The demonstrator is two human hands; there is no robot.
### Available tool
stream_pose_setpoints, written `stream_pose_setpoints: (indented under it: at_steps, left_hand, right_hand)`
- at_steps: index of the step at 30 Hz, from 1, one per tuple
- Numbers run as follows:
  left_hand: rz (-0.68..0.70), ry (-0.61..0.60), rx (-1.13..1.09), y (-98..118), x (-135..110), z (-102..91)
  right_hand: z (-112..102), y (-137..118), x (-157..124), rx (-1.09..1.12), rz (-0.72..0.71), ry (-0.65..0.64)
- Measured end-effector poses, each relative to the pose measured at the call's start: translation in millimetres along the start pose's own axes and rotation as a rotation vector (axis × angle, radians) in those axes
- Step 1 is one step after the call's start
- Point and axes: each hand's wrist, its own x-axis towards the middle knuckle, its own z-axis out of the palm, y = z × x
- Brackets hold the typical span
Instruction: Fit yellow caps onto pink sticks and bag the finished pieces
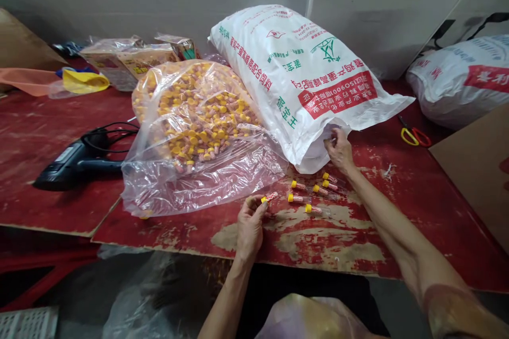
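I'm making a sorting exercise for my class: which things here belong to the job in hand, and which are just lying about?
Seemingly in the job:
yellow-capped tube, in the left hand
white sack, right hand at its near end
loose tubes
clear bag of tubes

Apparently lying about:
scissors
black hand tool
second sack

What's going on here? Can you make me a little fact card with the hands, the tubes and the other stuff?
Left hand: holds a little tube with a yellow cap
Right hand: at the mouth of the white sack; grip unclear
Loose tubes: six, yellow-capped, lying between the hands
Clear bag: many yellow-capped tubes inside
Scissors: right of the sack, one yellow handle, one red
Table: red, worn in patches
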Motion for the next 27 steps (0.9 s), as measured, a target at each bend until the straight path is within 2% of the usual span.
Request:
stream_pose_setpoints:
  at_steps: [2,4,6,9,13,19,22,25,27]
  left_hand:
    - [-0.029,-0.056,-0.018,-4,-9,7.0]
    - [-0.063,-0.123,-0.029,-10,-17,15.0]
    - [-0.101,-0.181,-0.039,-14,-25,22.5]
    - [-0.139,-0.186,-0.036,-18,-32,29.4]
    - [-0.118,-0.162,0.011,-19,-40,31.3]
    - [-0.024,-0.148,0.126,-22,-60,36.9]
    - [-0.015,-0.189,0.147,-29,-73,41.5]
    - [-0.076,-0.26,0.123,-41,-85,50.0]
    - [-0.133,-0.36,0.117,-52,-91,59.1]
  right_hand:
    - [-9,-16,-46,0.453,0.09,0.008]
    - [-19,-33,-95,0.853,0.169,-0.154]
    - [-28,-50,-134,1.045,0.259,-0.279]
    - [-37,-64,-164,1.16,0.311,-0.324]
    - [-39,-67,-173,1.05,0.155,-0.274]
    - [-37,-74,-189,0.634,-0.173,-0.344]
    - [-34,-75,-201,0.44,-0.365,-0.274]
    - [-39,-66,-212,0.284,-0.422,-0.244]
    - [-50,-53,-215,0.175,-0.399,-0.338]
